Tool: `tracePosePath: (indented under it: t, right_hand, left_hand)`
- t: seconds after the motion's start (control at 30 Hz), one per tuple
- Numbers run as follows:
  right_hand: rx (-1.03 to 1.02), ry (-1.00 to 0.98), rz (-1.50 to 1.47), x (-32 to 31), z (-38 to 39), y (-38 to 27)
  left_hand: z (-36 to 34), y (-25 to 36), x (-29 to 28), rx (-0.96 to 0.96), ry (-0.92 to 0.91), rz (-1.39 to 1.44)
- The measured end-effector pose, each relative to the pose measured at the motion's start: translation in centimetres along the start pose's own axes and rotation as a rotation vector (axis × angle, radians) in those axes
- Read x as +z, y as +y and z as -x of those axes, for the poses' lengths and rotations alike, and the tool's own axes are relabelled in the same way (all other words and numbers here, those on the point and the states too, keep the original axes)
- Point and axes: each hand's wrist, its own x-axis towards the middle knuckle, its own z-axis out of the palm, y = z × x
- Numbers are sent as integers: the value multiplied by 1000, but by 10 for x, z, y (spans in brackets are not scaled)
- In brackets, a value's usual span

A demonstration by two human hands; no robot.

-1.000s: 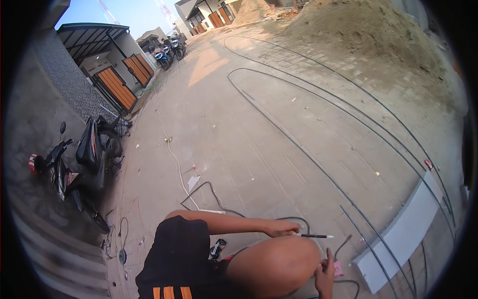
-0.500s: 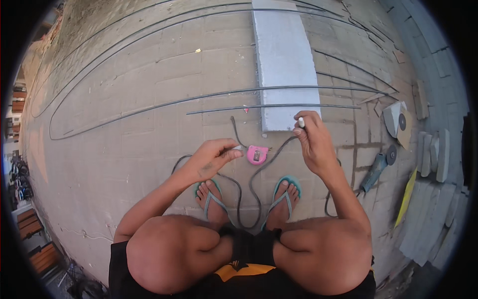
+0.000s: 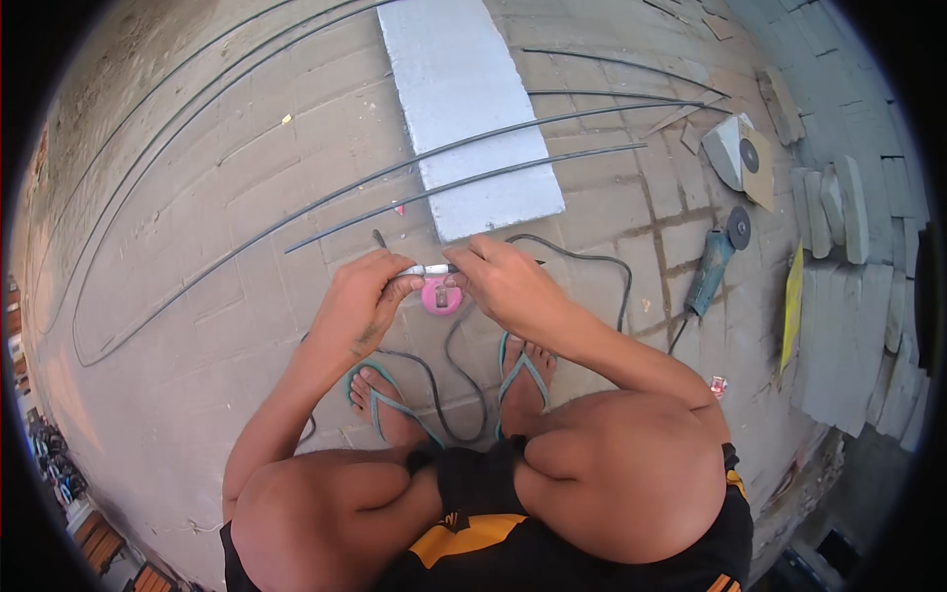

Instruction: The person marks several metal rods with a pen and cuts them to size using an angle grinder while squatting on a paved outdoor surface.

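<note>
My left hand (image 3: 370, 286) and my right hand (image 3: 498, 286) meet in front of me, both closed on a black-and-white marker pen (image 3: 434, 269); the left pinches its pale end, the right grips the darker part. Just beneath them a pink tape measure (image 3: 441, 299) lies on the paving, partly hidden by the pen and fingers. A dark cable (image 3: 626, 286) loops around my sandalled feet. Beyond my hands a long pale grey slab (image 3: 473, 109) lies with thin steel rods (image 3: 355, 220) across it.
At the right are an angle grinder (image 3: 706, 271) with its cord, discs (image 3: 752, 163) on cardboard, a yellow strip (image 3: 791, 306) and stacked pale blocks (image 3: 843, 385). Long bent rods curve over the paving at the left; parked vehicles show at the far left edge.
The view has swung from along the street down to my feet and the slab. Since half a second ago my hands have come together, the right moving left and down, bringing the pen pieces together.
</note>
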Motion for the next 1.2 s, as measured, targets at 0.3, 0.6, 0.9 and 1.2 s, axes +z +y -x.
tracePosePath:
  t: [0.3, 0.6, 0.9, 1.2]
  right_hand:
    - [-27, -9, -35, -14, 19, 27]
    - [634, 414, -361, -26, 31, 112]
    - [887, 919, -1270, -41, -32, 243]
    - [813, 1283, -963, -152, -29, 329]
  left_hand:
    - [-37, 33, 22, 84, -186, -149]
    - [-148, 30, 12, 117, -517, -407]
    - [-245, -55, 102, 271, 150, -387]
    - [-243, -36, 133, 299, 208, -414]
